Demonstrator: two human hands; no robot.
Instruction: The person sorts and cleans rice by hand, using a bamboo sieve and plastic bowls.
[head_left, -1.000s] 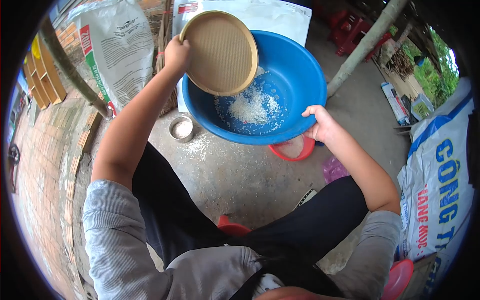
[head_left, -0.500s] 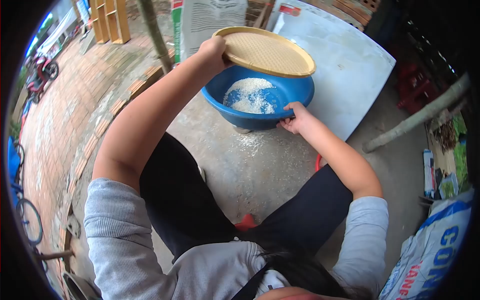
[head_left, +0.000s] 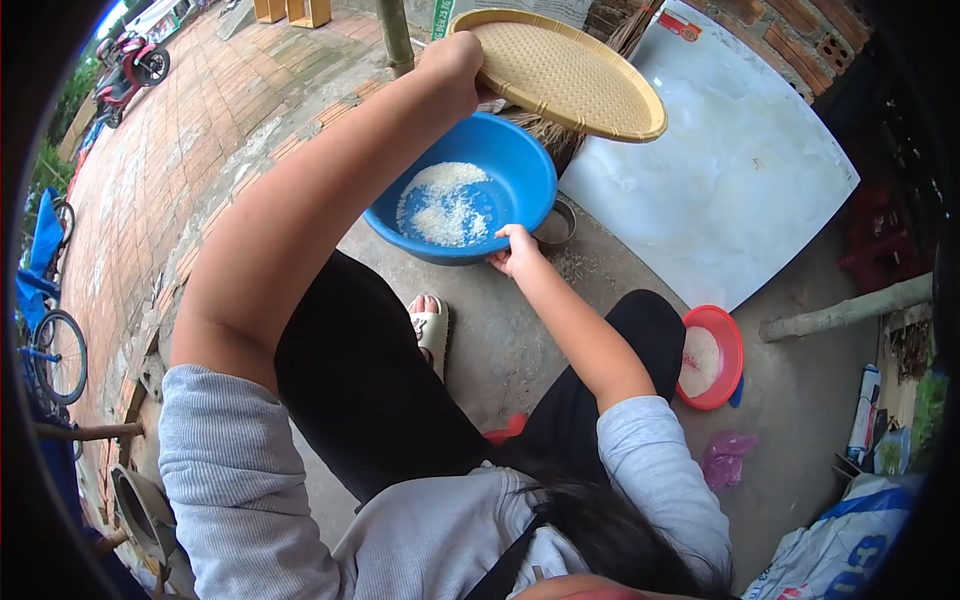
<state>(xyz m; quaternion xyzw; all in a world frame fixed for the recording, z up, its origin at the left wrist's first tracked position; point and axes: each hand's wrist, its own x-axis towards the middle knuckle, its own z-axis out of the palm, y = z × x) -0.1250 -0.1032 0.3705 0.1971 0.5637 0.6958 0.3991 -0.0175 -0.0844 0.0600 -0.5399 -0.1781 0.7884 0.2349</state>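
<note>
Tray [head_left: 570,75] at top centre, left hand [head_left: 455,68] with grip clamped on its edge, basin [head_left: 515,185] just above mid-frame, grains [head_left: 450,212] inside, right hand [head_left: 515,250] with grip clamped on basin rim, bowl [head_left: 733,358] at right

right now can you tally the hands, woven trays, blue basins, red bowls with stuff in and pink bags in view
Hands: 2, the left hand and the right hand
Woven tray: 1
Blue basin: 1
Red bowl with stuff in: 1
Pink bag: 1
Total: 6
</note>
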